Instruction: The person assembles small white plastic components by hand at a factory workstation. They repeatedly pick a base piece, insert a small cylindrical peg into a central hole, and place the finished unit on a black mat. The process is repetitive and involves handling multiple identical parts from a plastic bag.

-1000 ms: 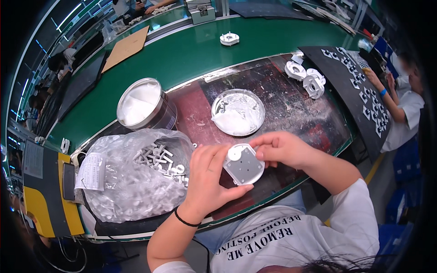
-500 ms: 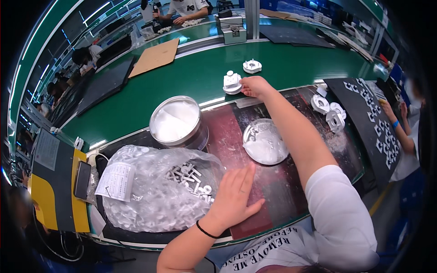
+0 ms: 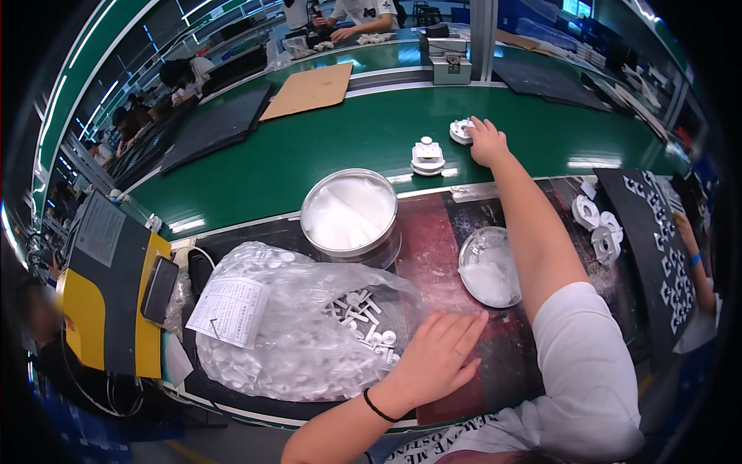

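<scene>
My right hand (image 3: 488, 143) reaches far across the bench. Its fingers close on the right edge of a round white plastic housing (image 3: 461, 131) with upright pins, which sits on the green surface. To the left of that stands another white housing (image 3: 427, 158) with a round knob on top, and no hand touches it. My left hand (image 3: 439, 357) is open, fingers stretched out, over the red mat beside a clear plastic bag (image 3: 286, 340) of small white stemmed parts (image 3: 357, 308). A shallow round dish (image 3: 491, 271) with white grease-like stuff lies partly behind my right forearm.
A metal tin (image 3: 350, 213) of white paste stands behind the bag. At right are several white ring-shaped parts (image 3: 606, 243) and a black board (image 3: 657, 247) carrying small white pieces. A yellow-and-grey machine (image 3: 108, 286) stands at left. Co-workers sit across the bench and at right.
My right hand has left the knobbed housing and moved right and farther away to the pinned one. My view has turned, so the bench appears shifted right. The left hand stays open.
</scene>
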Available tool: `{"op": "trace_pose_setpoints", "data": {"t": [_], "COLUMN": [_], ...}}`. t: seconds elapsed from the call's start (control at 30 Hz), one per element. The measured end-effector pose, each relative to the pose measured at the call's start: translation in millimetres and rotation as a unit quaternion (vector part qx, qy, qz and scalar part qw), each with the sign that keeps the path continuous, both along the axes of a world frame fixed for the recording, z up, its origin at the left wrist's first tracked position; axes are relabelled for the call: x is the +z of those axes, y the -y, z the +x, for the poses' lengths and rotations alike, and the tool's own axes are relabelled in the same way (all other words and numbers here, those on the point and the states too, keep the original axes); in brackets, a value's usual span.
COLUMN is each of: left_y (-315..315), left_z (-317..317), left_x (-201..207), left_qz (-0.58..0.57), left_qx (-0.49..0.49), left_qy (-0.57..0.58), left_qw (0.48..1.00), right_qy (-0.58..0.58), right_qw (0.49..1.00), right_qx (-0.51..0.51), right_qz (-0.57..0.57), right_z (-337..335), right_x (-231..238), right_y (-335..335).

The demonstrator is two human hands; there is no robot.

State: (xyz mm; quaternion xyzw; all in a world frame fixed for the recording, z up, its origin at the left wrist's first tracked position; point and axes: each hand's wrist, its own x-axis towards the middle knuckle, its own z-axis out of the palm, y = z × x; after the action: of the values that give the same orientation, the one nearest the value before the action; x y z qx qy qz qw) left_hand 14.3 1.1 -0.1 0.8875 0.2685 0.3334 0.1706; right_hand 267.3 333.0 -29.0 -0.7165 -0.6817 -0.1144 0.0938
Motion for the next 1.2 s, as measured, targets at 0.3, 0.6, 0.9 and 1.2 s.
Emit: {"op": "trace_pose_setpoints", "data": {"t": [0.3, 0.6, 0.9, 1.2], "left_y": [0.6, 20.2, 30.8, 31.8], "left_z": [-4.6, 4.3, 15.1, 16.5], "left_x": [2.0, 4.8, 0.5, 2.1], "left_qz": [0.011, 0.005, -0.025, -0.039], "left_qx": [0.009, -0.013, -0.117, -0.098], "left_qy": [-0.013, 0.011, -0.048, -0.087], "left_qw": [1.000, 1.000, 0.992, 0.991], "right_qy": [-0.212, -0.298, -0.185, -0.200], "right_qw": [0.964, 0.878, 0.930, 0.960], "right_qx": [0.158, 0.365, 0.313, 0.136], "right_qz": [-0.022, -0.085, 0.045, 0.142], "right_z": [-11.9, -17.5, -32.9, 59.8], "right_x": [67.8, 63.1, 27.5, 60.1], "right_y": [71.1, 348.1, 405.1, 427.4]}}
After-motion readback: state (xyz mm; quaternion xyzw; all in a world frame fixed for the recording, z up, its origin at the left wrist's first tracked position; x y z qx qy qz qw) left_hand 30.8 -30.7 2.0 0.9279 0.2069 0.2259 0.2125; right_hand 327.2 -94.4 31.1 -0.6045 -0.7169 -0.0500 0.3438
